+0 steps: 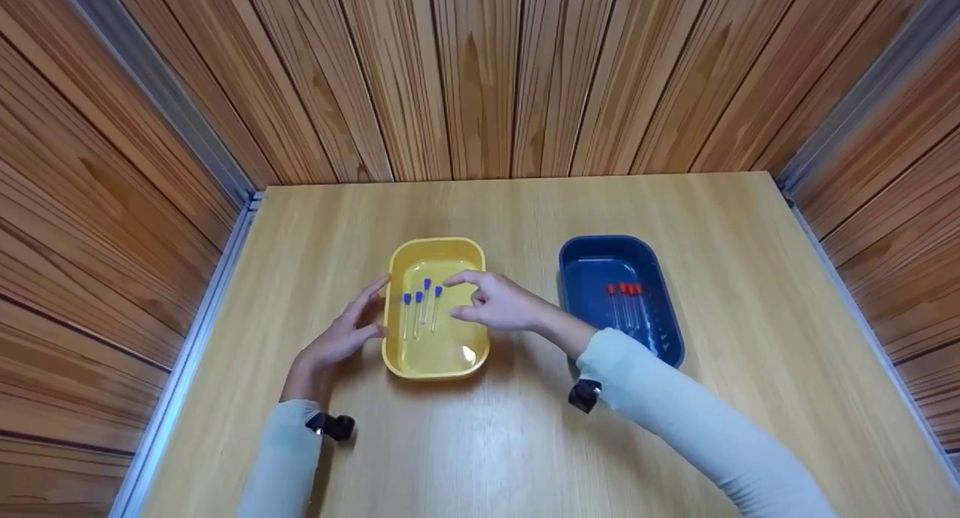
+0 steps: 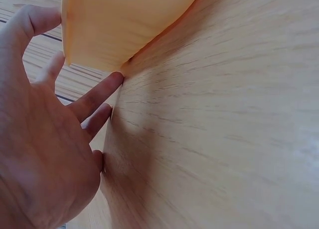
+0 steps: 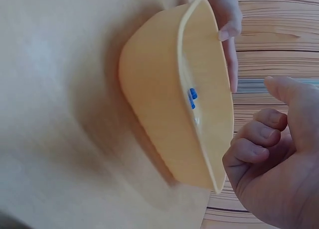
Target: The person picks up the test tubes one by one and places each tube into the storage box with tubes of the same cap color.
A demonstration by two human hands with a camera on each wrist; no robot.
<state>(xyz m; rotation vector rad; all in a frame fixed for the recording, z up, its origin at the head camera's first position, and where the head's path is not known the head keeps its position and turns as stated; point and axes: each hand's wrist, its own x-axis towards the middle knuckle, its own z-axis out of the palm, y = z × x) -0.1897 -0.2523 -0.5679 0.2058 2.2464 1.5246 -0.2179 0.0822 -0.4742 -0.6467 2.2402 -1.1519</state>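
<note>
A yellow tray [image 1: 421, 359] stands on the table, with several clear tubes with blue-purple caps [image 1: 418, 297] lying in its left half. My left hand [image 1: 341, 341] is at the tray's left side; in the left wrist view its thumb and a finger touch the tray rim while other fingers rest low near the table. Over the right part of the tray hovers my right hand [image 1: 504, 302], thumb and index finger apart, the other fingers curled, as the right wrist view also shows. Nothing is between its fingertips. Only some blue caps [image 3: 193, 94] show in that view.
A dark blue tray [image 1: 589, 257] stands to the right, holding several clear tubes with red caps [image 1: 624, 288]. My right forearm [image 1: 570, 330] passes over its near left corner. Wood-patterned panels [image 1: 480, 82] enclose the table [image 1: 487, 443] at the back and both sides.
</note>
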